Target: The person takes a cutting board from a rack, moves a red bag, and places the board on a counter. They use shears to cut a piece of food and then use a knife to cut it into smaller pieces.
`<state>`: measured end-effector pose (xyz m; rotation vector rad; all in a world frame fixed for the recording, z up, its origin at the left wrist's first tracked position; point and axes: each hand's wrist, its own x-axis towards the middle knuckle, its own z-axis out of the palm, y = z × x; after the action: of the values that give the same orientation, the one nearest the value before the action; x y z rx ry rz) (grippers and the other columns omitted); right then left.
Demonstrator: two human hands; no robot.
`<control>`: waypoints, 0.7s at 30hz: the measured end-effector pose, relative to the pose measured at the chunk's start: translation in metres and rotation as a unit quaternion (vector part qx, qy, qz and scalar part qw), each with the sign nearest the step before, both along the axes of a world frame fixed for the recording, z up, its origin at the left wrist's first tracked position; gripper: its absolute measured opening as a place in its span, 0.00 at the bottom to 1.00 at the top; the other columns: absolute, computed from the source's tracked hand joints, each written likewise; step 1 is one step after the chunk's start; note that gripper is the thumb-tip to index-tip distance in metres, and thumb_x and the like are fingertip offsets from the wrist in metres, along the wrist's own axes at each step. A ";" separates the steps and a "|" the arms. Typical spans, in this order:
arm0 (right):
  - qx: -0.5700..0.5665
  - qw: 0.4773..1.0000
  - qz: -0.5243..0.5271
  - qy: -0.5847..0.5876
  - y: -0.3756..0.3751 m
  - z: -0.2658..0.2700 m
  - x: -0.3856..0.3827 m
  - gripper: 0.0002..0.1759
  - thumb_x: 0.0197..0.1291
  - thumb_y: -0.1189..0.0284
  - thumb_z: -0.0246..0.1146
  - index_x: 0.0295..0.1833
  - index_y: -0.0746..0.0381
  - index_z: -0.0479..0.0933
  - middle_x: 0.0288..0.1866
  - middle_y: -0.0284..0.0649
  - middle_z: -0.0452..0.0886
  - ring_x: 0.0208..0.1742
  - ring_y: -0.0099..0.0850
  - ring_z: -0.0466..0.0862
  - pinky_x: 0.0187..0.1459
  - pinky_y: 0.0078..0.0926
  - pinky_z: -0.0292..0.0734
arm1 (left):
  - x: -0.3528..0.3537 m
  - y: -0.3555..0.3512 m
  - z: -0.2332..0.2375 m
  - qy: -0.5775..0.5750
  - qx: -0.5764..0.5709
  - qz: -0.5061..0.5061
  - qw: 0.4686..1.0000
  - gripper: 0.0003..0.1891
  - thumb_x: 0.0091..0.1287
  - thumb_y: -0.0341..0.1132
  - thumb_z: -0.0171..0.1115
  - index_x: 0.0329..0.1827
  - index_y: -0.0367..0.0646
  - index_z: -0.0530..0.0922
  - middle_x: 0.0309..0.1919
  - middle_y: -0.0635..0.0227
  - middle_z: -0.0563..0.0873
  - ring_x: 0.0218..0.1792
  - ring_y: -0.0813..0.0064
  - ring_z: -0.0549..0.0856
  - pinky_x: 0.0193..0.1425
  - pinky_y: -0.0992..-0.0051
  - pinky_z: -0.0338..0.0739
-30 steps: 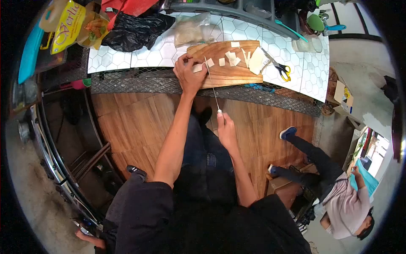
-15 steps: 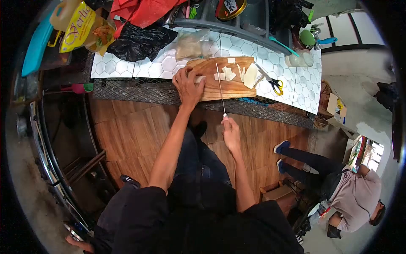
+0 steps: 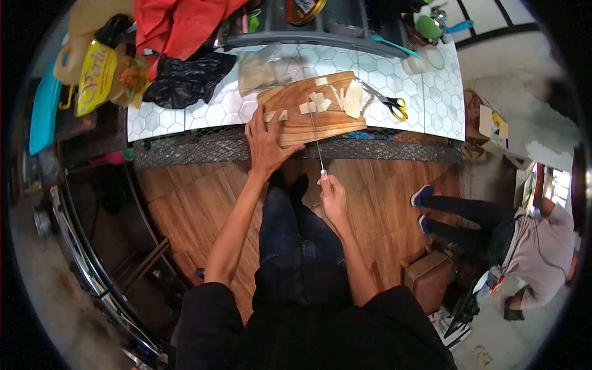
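Fingers stretched and thumb spread, my left hand (image 3: 265,145) rests at the left end of a wooden cutting board (image 3: 293,131). Two small pale pieces (image 3: 283,115) lie by its fingertips. My right hand (image 3: 333,197) is wrapped around the handle of a long thin knife (image 3: 318,148), in front of the counter edge. The blade points away from me across the board, over a cluster of pale cut pieces (image 3: 319,101). A larger pale slab (image 3: 353,100) with thin strips beside it lies at the board's right end.
Scissors (image 3: 394,106) with black and yellow handles lie right of the board on the hexagon-patterned counter (image 3: 206,111). Behind are a clear plastic bag (image 3: 259,68), a black bag (image 3: 188,80) and a grey organizer (image 3: 345,42). Another person (image 3: 536,246) is at the right.
My left hand has uncurled from over a pale piece, moved toward the board's front left and spread its thumb. The right hand still holds the knife. The whole view has shifted slightly.
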<state>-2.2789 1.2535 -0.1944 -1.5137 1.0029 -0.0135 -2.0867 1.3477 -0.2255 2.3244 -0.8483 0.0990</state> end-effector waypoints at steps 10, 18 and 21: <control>-0.037 0.990 -0.117 -0.066 -0.028 -0.016 -0.015 0.18 0.73 0.60 0.57 0.37 0.64 0.74 0.24 0.27 0.66 0.26 0.16 0.65 0.27 0.22 0.61 | 0.025 -0.036 -0.003 -0.023 0.093 -0.212 0.973 0.42 0.47 0.57 0.75 0.67 0.53 0.74 0.78 0.57 0.56 0.78 0.55 0.54 0.80 0.52 0.47; -0.141 0.963 -0.208 -0.095 -0.086 -0.014 -0.024 0.16 0.72 0.64 0.60 0.32 0.61 0.70 0.25 0.23 0.60 0.28 0.15 0.60 0.27 0.20 0.55 | 0.046 -0.044 -0.011 -0.068 0.070 -0.281 0.955 0.39 0.47 0.56 0.74 0.65 0.54 0.76 0.72 0.60 0.65 0.74 0.56 0.61 0.79 0.49 0.47; -0.140 0.966 -0.204 -0.081 -0.081 -0.015 -0.029 0.16 0.72 0.65 0.59 0.32 0.62 0.69 0.26 0.24 0.60 0.28 0.15 0.59 0.28 0.20 0.55 | 0.048 -0.055 -0.012 -0.072 0.077 -0.271 0.957 0.39 0.46 0.56 0.74 0.63 0.53 0.77 0.71 0.59 0.67 0.73 0.54 0.62 0.79 0.48 0.49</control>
<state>-2.3076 1.1723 -0.2097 -1.5029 1.2002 -0.5836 -2.0383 1.2930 -0.2376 2.1539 -1.5856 -0.0363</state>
